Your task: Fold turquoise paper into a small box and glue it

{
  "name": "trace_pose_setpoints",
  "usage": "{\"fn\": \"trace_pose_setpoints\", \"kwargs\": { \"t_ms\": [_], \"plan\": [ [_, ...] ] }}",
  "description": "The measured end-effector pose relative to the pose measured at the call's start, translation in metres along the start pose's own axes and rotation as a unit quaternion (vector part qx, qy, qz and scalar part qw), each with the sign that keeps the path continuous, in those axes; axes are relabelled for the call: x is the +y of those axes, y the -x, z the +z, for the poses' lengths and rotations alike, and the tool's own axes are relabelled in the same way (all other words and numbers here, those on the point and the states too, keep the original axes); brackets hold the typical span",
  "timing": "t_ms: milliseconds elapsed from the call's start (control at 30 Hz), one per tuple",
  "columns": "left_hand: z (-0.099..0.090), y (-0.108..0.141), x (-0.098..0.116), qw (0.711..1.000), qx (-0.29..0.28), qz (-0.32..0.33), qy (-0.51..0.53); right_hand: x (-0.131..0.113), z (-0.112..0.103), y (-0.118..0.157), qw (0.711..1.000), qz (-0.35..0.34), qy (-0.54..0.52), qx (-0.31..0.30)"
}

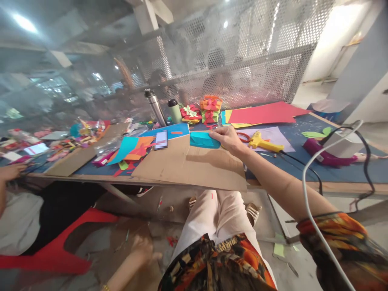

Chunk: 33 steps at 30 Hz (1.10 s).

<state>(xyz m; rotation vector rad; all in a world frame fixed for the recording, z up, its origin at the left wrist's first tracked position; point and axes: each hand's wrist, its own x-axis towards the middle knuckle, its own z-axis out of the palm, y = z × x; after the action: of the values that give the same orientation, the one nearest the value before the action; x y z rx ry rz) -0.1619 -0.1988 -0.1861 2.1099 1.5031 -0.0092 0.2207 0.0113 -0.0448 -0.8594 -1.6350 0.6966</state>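
My right hand point(228, 138) reaches out over the table and grips a small teal paper box point(203, 140) resting on a sheet of brown cardboard point(194, 165). My left hand point(144, 249) hangs low beside my leg, blurred, near the floor, with nothing visibly in it. A yellow glue gun point(263, 142) lies just right of my right hand on pale purple paper. A phone point(160, 139) lies to the left of the box.
Coloured paper scraps point(130, 151) and red sheets point(266, 113) cover the blue table. Two bottles point(155, 107) and small gift boxes point(210, 109) stand at the back before a mesh fence. A white cable point(309, 194) hangs near my right arm. Another person's hand point(10, 171) is at far left, above a red chair point(60, 246).
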Motion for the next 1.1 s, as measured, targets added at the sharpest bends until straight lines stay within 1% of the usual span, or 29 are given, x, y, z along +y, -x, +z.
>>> {"fn": "trace_pose_setpoints", "kwargs": {
  "t_ms": [33, 67, 100, 133, 167, 200, 233, 267, 300, 333, 367, 400, 433, 467, 533, 567, 600, 667, 733, 833, 967, 1100],
  "plan": [
    [-0.006, 0.009, -0.001, 1.0, 0.002, -0.026, -0.007, -0.002, 0.001, 0.002, 1.0, -0.006, 0.004, -0.015],
    [-0.017, 0.016, 0.002, 0.999, 0.012, -0.049, -0.01, -0.004, 0.001, 0.004, 0.999, -0.01, 0.008, -0.03],
    [-0.032, 0.021, 0.011, 0.998, 0.009, -0.066, -0.001, -0.006, 0.001, 0.005, 0.999, -0.017, 0.014, -0.046],
    [-0.051, 0.024, 0.023, 0.997, -0.004, -0.067, 0.041, -0.008, 0.0, 0.006, 0.998, -0.027, 0.023, -0.061],
    [-0.072, 0.023, 0.038, 0.994, -0.012, -0.041, 0.101, -0.01, -0.001, 0.007, 0.996, -0.04, 0.036, -0.073],
    [-0.094, 0.018, 0.054, 0.99, 0.006, 0.003, 0.144, -0.012, -0.002, 0.008, 0.994, -0.055, 0.051, -0.084],
    [-0.116, 0.009, 0.07, 0.984, 0.067, 0.053, 0.157, -0.014, -0.003, 0.008, 0.991, -0.07, 0.068, -0.093],
    [-0.135, -0.005, 0.086, 0.969, 0.173, 0.101, 0.146, -0.016, -0.004, 0.009, 0.988, -0.081, 0.085, -0.101],
    [-0.152, -0.024, 0.1, 0.941, 0.281, 0.144, 0.124, -0.017, -0.005, 0.01, 0.986, -0.086, 0.099, -0.106],
    [-0.165, -0.046, 0.114, 0.907, 0.361, 0.188, 0.105, -0.018, -0.006, 0.011, 0.984, -0.083, 0.11, -0.108],
    [-0.174, -0.071, 0.126, 0.879, 0.407, 0.226, 0.099, -0.018, -0.008, 0.012, 0.984, -0.076, 0.12, -0.109],
    [-0.18, -0.097, 0.138, 0.871, 0.411, 0.249, 0.106, -0.017, -0.01, 0.014, 0.983, -0.068, 0.129, -0.11],
    [-0.183, -0.123, 0.149, 0.874, 0.393, 0.26, 0.119, -0.016, -0.013, 0.016, 0.984, -0.057, 0.135, -0.104],
    [-0.185, -0.147, 0.159, 0.884, 0.361, 0.264, 0.133, -0.015, -0.016, 0.018, 0.985, -0.044, 0.141, -0.093],
    [-0.186, -0.189, 0.178, 0.912, 0.256, 0.27, 0.174, -0.01, -0.023, 0.021, 0.987, -0.018, 0.15, -0.063],
    [-0.186, -0.205, 0.186, 0.919, 0.212, 0.274, 0.19, -0.008, -0.026, 0.021, 0.987, -0.006, 0.153, -0.047],
    [-0.187, -0.219, 0.192, 0.919, 0.2, 0.278, 0.197, -0.004, -0.03, 0.02, 0.988, 0.005, 0.154, -0.033],
    [-0.19, -0.239, 0.2, 0.919, 0.194, 0.278, 0.204, 0.003, -0.034, 0.015, 0.988, 0.02, 0.152, -0.021],
    [-0.193, -0.253, 0.202, 0.918, 0.192, 0.278, 0.21, 0.012, -0.036, 0.009, 0.989, 0.034, 0.145, -0.013],
    [-0.191, -0.264, 0.196, 0.915, 0.186, 0.273, 0.231, 0.025, -0.033, 0.001, 0.99, 0.05, 0.13, -0.005],
    [-0.182, -0.267, 0.184, 0.913, 0.164, 0.267, 0.259, 0.038, -0.027, 0.003, 0.991, 0.072, 0.109, -0.008],
    [-0.178, -0.265, 0.18, 0.905, 0.154, 0.283, 0.279, 0.034, -0.028, 0.012, 0.991, 0.095, 0.089, -0.002]
  ]
}}
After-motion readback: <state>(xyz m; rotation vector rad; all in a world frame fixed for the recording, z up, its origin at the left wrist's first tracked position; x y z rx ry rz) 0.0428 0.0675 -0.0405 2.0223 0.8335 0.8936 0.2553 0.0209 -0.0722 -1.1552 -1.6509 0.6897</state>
